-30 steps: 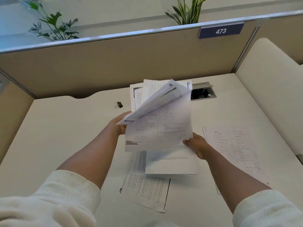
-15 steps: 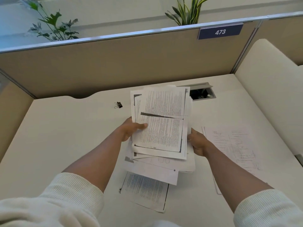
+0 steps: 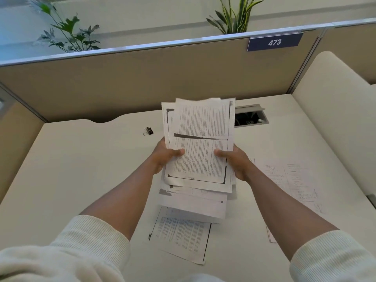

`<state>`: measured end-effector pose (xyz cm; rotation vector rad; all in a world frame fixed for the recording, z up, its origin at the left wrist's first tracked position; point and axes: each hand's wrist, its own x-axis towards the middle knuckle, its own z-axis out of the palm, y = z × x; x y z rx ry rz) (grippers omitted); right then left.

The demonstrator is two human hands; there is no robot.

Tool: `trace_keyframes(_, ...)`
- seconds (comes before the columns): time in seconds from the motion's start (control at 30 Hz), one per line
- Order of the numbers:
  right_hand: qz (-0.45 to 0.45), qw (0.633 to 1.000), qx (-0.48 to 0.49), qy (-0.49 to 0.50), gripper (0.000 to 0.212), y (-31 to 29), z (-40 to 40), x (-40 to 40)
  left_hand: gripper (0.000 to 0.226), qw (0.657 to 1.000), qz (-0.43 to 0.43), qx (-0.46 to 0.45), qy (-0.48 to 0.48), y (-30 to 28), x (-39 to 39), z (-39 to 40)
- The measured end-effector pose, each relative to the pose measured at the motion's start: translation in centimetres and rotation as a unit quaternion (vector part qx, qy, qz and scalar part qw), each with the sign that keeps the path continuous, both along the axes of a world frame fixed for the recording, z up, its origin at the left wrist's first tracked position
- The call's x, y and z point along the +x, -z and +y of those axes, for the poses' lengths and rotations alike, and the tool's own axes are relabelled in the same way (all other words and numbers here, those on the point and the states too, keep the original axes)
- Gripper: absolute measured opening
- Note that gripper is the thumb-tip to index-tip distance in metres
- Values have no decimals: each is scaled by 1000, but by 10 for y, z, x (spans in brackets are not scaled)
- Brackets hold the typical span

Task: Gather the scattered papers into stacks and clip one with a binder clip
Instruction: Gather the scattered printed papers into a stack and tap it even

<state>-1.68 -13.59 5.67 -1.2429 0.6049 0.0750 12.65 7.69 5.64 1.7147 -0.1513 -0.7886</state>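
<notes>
Your left hand point(image 3: 165, 157) and right hand point(image 3: 236, 159) both grip one paper stack point(image 3: 200, 151) by its side edges, thumbs curled over the top sheet, other fingers hidden beneath. You hold it above mid-desk, long axis running near to far, sheets unevenly fanned. One printed sheet point(image 3: 181, 239) lies nearer you, one handwritten sheet point(image 3: 293, 184) lies right. One binder clip point(image 3: 148, 131) sits on the desk point(image 3: 81, 169), far left of the stack.
</notes>
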Motion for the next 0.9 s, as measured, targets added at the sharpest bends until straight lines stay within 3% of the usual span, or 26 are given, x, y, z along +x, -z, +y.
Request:
trace_keyframes(0.13,-26,997,-50,48,42,-13,-2,8,53,995,49,-89,-16,-12,4,7)
trace_keyframes(0.23,-35,996,-58,63,38,-16,-1,10,40,994,70,-87,13,-16,3,8)
trace_keyframes(0.33,-39,994,-53,85,36,-15,5,10,36,999,29,-26,24,-17,0,6)
trace_keyframes(0.47,-37,992,-78,97,33,-13,12,13,45,998,-30,26,-48,-17,-1,-1)
trace_keyframes(0.63,-63,987,-124,86,32,-22,19,16,44,991,-74,-4,-107,-16,-5,-9)
trace_keyframes(0.9,-65,982,-165,66,35,-21,17,12,52,990,-105,-20,-94,-20,-3,-2)
